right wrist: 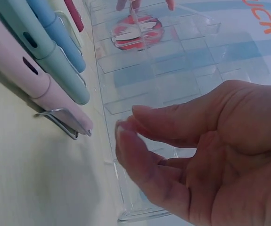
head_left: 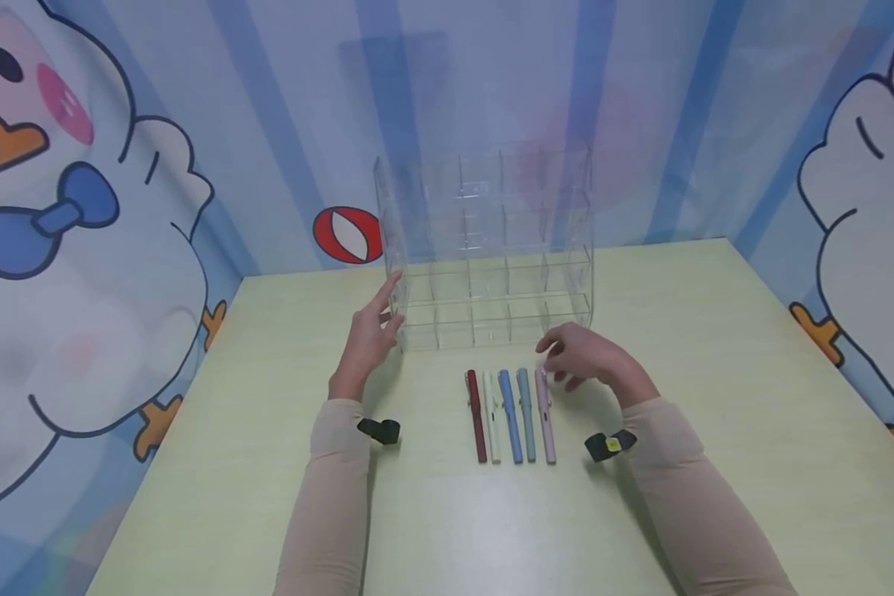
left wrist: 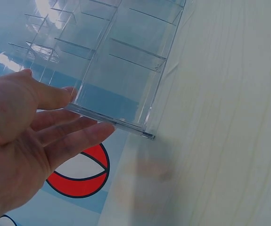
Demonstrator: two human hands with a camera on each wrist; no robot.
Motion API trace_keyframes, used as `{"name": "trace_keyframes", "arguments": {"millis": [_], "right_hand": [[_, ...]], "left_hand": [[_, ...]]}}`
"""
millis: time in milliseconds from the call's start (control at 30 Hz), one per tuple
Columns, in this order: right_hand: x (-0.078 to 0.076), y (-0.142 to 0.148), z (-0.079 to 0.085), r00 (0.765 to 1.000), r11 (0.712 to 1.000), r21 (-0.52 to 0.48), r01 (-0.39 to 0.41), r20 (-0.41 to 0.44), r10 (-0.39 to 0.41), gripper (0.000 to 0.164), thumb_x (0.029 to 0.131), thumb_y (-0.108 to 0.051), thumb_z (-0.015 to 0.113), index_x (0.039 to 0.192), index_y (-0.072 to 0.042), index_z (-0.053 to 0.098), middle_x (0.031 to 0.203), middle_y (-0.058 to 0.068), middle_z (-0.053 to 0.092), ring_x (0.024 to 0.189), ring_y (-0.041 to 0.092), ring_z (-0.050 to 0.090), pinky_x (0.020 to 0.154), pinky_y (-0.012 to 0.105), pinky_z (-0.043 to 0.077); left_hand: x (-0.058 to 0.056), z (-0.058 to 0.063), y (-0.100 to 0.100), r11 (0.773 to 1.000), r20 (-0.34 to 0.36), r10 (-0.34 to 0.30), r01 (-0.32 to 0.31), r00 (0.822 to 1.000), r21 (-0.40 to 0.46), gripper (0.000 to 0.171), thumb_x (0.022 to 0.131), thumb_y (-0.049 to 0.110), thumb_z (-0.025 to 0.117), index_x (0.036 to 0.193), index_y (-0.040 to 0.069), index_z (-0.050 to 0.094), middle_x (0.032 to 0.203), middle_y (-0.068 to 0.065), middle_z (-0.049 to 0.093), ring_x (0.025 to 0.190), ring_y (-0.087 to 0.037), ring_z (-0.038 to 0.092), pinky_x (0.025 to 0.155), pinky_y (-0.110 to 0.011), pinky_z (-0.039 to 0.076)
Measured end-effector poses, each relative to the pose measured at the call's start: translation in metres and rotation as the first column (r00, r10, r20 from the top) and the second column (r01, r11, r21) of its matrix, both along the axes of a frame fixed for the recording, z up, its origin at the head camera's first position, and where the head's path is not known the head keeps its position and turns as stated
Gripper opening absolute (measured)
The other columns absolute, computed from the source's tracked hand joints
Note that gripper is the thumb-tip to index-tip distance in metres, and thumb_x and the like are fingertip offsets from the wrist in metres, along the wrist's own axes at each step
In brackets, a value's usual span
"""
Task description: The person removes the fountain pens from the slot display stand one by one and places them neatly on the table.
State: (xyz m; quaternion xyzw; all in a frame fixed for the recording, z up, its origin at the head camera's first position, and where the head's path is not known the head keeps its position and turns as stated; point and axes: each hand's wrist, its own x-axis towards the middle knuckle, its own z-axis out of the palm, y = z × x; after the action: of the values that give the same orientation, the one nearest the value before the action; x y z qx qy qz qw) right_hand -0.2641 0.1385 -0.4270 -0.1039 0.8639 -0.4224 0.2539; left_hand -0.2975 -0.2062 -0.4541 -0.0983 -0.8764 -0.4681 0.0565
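A clear plastic rack (head_left: pixel 489 285) with tiered compartments stands toward the back of the table. My left hand (head_left: pixel 368 339) is at its left side; in the left wrist view the thumb (left wrist: pixel 55 97) lies on one side of the rack's edge (left wrist: pixel 109 121) and the fingers on the other, pinching it. In front of the rack lie capped pens side by side: dark red (head_left: pixel 476 416), white (head_left: pixel 492 418), blue (head_left: pixel 511 416), teal (head_left: pixel 526 415) and pink (head_left: pixel 545 416). My right hand (head_left: pixel 584 356) hovers beside the pink pen's clip end, fingers loosely curled, holding nothing.
The pale wooden table (head_left: pixel 447 530) meets a cartoon-printed backdrop (head_left: pixel 268 108) behind the rack and at both sides. Black wrist straps (head_left: pixel 609 445) sit over both beige sleeves. The rack's transparent walls are hard to make out against the backdrop.
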Motion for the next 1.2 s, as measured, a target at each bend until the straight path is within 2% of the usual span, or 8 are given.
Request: {"name": "trace_keyframes", "arguments": {"millis": [200,433,733,867,967,1100,1200], "right_hand": [[0.001,0.003,0.004,0.999,0.998,-0.059,0.025,-0.046,-0.028,0.039,0.098,-0.001,0.052,0.135,0.012,0.050,0.115,0.024,0.058,0.091,0.032,0.063,0.072,0.039,0.060],[-0.005,0.001,0.008,0.990,0.989,-0.120,0.090,-0.101,-0.102,0.040,0.102,-0.009,0.051,0.138,0.010,0.048,0.123,0.028,0.057,0.101,0.039,0.063,0.076,0.039,0.060],[-0.009,-0.002,0.006,0.966,0.967,-0.230,0.114,-0.204,-0.162,0.042,0.103,-0.014,0.053,0.139,0.007,0.048,0.125,0.024,0.055,0.108,0.040,0.060,0.082,0.043,0.059],[-0.008,-0.005,0.004,0.944,0.956,-0.266,0.122,-0.266,-0.194,0.040,0.103,-0.014,0.053,0.137,0.007,0.050,0.123,0.023,0.056,0.109,0.041,0.059,0.088,0.049,0.056],[-0.008,-0.004,0.005,0.912,0.957,-0.261,0.128,-0.348,-0.217,0.038,0.103,-0.015,0.054,0.135,0.007,0.053,0.120,0.022,0.058,0.107,0.038,0.060,0.089,0.050,0.054],[-0.008,0.001,0.010,0.864,0.962,-0.236,0.139,-0.446,-0.235,0.037,0.104,-0.018,0.055,0.132,0.005,0.057,0.119,0.021,0.060,0.110,0.036,0.059,0.088,0.049,0.051],[-0.008,0.004,0.011,0.841,0.962,-0.235,0.140,-0.485,-0.241,0.037,0.104,-0.020,0.054,0.132,0.005,0.057,0.121,0.022,0.060,0.113,0.037,0.058,0.093,0.051,0.050]], "left_hand": [[0.002,0.000,-0.002,1.000,0.000,-0.011,0.011,1.000,0.003,0.076,0.101,0.004,0.058,0.159,0.040,0.025,0.162,-0.009,0.029,0.129,-0.039,0.053,0.082,-0.045,0.059],[0.005,0.002,-0.013,1.000,-0.020,-0.002,0.002,1.000,0.005,0.075,0.101,0.004,0.057,0.158,0.043,0.026,0.162,-0.008,0.030,0.129,-0.039,0.053,0.079,-0.044,0.060],[0.006,0.002,-0.019,1.000,-0.032,-0.008,0.007,0.999,-0.028,0.075,0.101,0.003,0.058,0.160,0.035,0.024,0.163,-0.007,0.028,0.127,-0.040,0.054,0.083,-0.046,0.059],[0.009,0.003,-0.021,0.995,-0.088,0.008,-0.017,0.996,-0.094,0.072,0.104,0.009,0.054,0.162,0.030,0.017,0.161,-0.012,0.030,0.130,-0.039,0.052,0.096,-0.049,0.052],[0.014,0.008,-0.020,0.990,-0.155,0.021,-0.041,0.988,-0.132,0.069,0.106,0.014,0.050,0.162,0.027,0.013,0.162,-0.010,0.029,0.139,-0.034,0.043,0.104,-0.050,0.046],[0.019,0.016,-0.017,0.984,-0.241,0.007,-0.049,0.971,-0.169,0.063,0.106,0.018,0.049,0.161,0.020,0.019,0.163,-0.005,0.027,0.148,-0.024,0.027,0.116,-0.045,0.032],[0.022,0.020,-0.014,0.974,-0.262,0.005,-0.064,0.965,-0.219,0.059,0.106,0.021,0.050,0.160,0.013,0.026,0.162,-0.009,0.028,0.150,-0.025,0.022,0.121,-0.044,0.022]]}}
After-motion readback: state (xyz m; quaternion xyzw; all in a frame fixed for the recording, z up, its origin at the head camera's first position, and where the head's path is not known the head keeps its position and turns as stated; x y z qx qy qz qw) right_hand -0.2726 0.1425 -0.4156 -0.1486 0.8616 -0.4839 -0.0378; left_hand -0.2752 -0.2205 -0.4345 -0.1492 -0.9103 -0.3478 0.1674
